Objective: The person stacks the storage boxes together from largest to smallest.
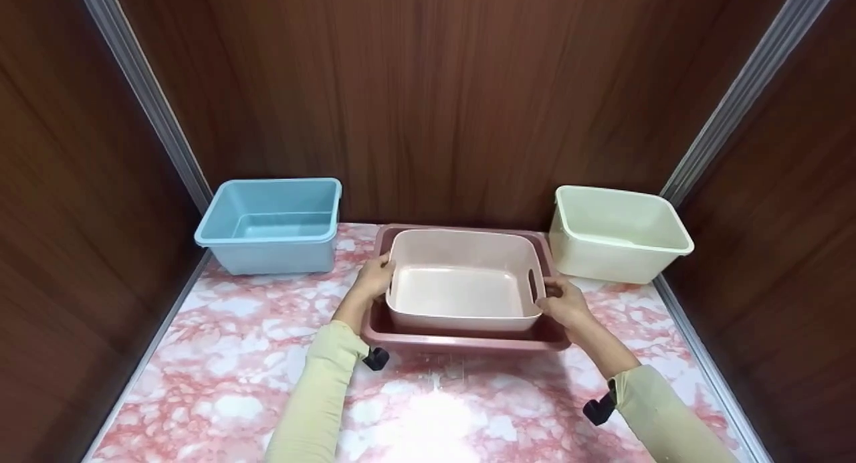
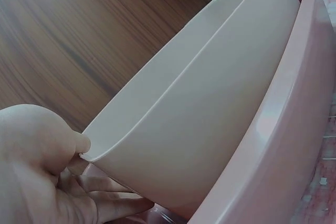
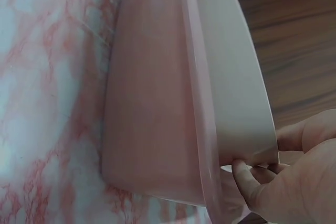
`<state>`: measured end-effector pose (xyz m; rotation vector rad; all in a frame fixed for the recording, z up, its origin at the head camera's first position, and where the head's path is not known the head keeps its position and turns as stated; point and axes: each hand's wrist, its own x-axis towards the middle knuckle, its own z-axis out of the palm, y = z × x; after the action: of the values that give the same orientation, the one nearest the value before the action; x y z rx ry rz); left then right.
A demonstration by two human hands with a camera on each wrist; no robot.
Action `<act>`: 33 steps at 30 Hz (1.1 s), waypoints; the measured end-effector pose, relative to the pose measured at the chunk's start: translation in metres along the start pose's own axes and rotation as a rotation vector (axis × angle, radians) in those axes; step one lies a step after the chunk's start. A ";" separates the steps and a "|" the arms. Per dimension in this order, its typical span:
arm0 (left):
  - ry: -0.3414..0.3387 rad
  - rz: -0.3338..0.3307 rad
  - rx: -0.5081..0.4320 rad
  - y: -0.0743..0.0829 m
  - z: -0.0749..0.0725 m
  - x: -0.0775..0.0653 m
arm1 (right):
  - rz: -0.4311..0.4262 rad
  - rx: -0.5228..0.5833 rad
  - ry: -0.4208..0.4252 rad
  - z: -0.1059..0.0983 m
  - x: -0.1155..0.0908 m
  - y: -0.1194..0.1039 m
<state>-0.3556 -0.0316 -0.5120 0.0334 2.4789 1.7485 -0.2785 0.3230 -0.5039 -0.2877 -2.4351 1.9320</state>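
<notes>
A pale pink basket [image 1: 461, 324] with handle slots in its ends sits partly inside a larger dusky pink tub [image 1: 461, 344]. At the basket's left end my left hand [image 1: 373, 278] grips the rim, thumb at the top edge and fingers beneath on the outside, as the left wrist view shows. My right hand [image 1: 565, 304] holds the opposite end by its handle slot. In the right wrist view, fingers [image 3: 247, 179] curl at the slot. Whether the basket's bottom touches the tub's floor cannot be seen.
To the left stands a light blue bin [image 1: 271, 257], and to the right a pale green bin [image 1: 602, 255]. Brown wood-grain panels [image 1: 441, 102] enclose the back and sides. The table [image 1: 254, 362] has a red and white marbled top.
</notes>
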 end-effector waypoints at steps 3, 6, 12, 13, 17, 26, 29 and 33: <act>-0.007 -0.021 -0.005 0.000 -0.002 0.001 | 0.000 0.005 0.000 0.001 0.002 0.001; -0.017 -0.029 0.005 0.001 -0.001 0.003 | -0.006 -0.006 0.009 0.001 0.003 0.003; -0.039 -0.051 -0.002 -0.001 -0.001 0.005 | 0.007 -0.021 -0.001 0.001 0.006 0.006; -0.040 -0.053 -0.004 -0.001 0.000 0.006 | 0.006 -0.018 -0.005 0.001 0.007 0.007; -0.048 -0.069 -0.015 0.000 0.001 0.009 | -0.026 -0.001 -0.025 -0.002 0.006 0.005; -0.079 -0.110 -0.014 0.002 0.003 0.009 | 0.017 -0.041 -0.029 -0.003 0.013 0.010; -0.087 -0.109 -0.016 0.002 0.003 0.010 | 0.008 -0.054 -0.034 -0.003 0.014 0.011; -0.083 -0.118 -0.029 0.001 0.004 0.011 | -0.020 -0.055 -0.033 -0.002 0.014 0.011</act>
<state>-0.3666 -0.0270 -0.5131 -0.0404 2.3467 1.6990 -0.2904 0.3293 -0.5154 -0.2334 -2.5041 1.8794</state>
